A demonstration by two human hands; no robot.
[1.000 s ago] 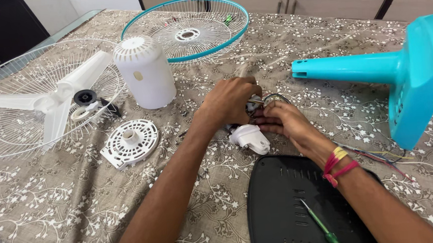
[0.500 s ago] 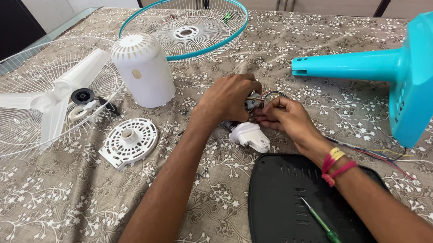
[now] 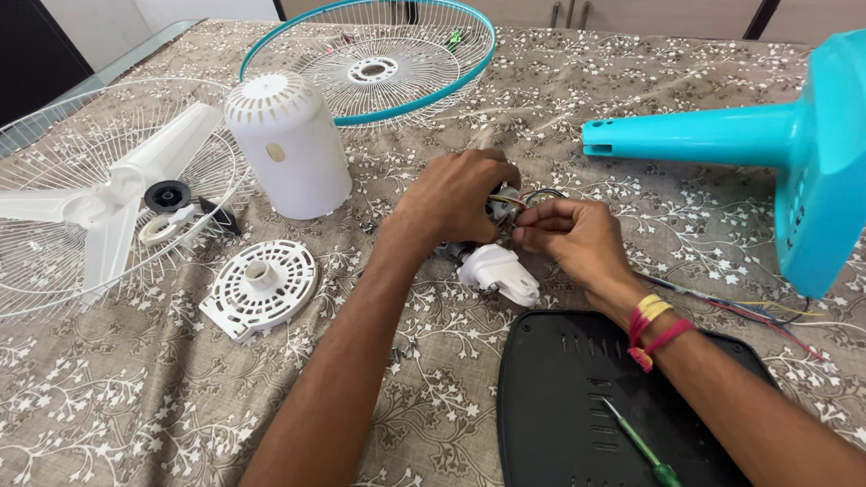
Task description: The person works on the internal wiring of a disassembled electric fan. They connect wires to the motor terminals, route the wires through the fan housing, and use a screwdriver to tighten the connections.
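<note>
Two round wire fan guards [image 3: 382, 61], one turquoise plastic stand [image 3: 787, 142]; both hands, left hand [image 3: 455, 197] and right hand [image 3: 573, 240], are pinching closed on a small wired motor part [image 3: 507, 205].

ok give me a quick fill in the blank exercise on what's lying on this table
1. The green-handled screwdriver lies on the ____ base plate.
2. The white fan blade rests inside a white wire ____.
3. The fan stand lying on its side is ____ in colour.
4. The left hand and right hand meet over a small part with ____ attached.

Missing words: black; grille; turquoise; wires
</note>
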